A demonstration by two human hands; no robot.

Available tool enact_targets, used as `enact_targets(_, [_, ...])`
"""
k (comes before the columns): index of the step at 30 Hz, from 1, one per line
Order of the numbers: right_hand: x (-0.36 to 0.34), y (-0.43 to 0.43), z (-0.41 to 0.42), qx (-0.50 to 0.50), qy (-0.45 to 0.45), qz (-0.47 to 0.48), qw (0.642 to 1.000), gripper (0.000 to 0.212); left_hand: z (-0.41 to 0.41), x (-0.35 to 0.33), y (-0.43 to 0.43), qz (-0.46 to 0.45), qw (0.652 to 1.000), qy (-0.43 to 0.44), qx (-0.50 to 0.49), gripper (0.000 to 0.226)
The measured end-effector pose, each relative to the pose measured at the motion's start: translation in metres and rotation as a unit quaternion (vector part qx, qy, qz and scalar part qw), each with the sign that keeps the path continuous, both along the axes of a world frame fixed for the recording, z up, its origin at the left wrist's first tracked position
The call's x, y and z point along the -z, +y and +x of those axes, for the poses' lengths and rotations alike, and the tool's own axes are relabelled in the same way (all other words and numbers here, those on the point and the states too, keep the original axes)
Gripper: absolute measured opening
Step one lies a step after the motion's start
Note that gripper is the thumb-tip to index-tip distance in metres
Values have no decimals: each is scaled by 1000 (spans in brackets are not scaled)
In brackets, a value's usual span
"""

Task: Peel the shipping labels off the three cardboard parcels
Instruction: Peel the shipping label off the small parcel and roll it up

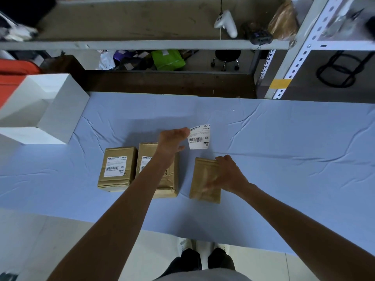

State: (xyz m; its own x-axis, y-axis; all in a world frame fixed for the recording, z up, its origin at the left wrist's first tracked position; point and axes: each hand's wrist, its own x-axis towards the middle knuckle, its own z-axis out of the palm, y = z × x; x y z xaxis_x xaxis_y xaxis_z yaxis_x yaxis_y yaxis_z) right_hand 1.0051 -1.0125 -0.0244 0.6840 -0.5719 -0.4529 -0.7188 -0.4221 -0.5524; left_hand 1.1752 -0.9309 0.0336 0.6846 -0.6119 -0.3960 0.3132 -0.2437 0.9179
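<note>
Blue cloth covering table, looking matt and soft, creasing in fine wrinkles. Left parcel, middle parcel and right parcel showing brown kraft cardboard, matt, crumpling slightly at folds. Peeled label showing smooth white paper, black print. White box looking like smooth matt card. Shelf frame showing grey painted metal, perforated. Shelf board looking dull, scuffed. Green bag shining as glossy plastic. White controller gleaming as smooth plastic.
</note>
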Motion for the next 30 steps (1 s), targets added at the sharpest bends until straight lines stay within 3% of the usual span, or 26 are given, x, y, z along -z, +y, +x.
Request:
enact_targets(2, [6,4,-2,-27,15,-8,1000,89,0,0,-1,8,1000,1,1,7])
enact_targets(7, [9,-3,-3,28,-54,-31,998,33,4,0,-2,11,1000,6,7,9])
enact_targets(10, [2,-17,-6,30,-69,-41,996,23,2,-1,-5,14,1000,-4,10,12])
enact_targets(17, [-2,-31,-8,28,-47,-32,998,42,-8,0,-7,16,999,-2,30,2])
enact_targets(21, [0,-30,-12,51,-20,-86,995,47,-13,-1,-8,22,999,-6,43,18])
enact_targets(24, [-8,-31,-9,119,-115,-88,982,42,-13,-2,-9,28,999,-8,45,15])
enact_targets(27, [-26,-31,0,221,-250,37,942,37,-13,-2,-13,35,998,-3,51,4])
enact_targets(30, [-41,-29,9,205,-306,126,921,57,-15,1,-18,37,998,7,47,12])
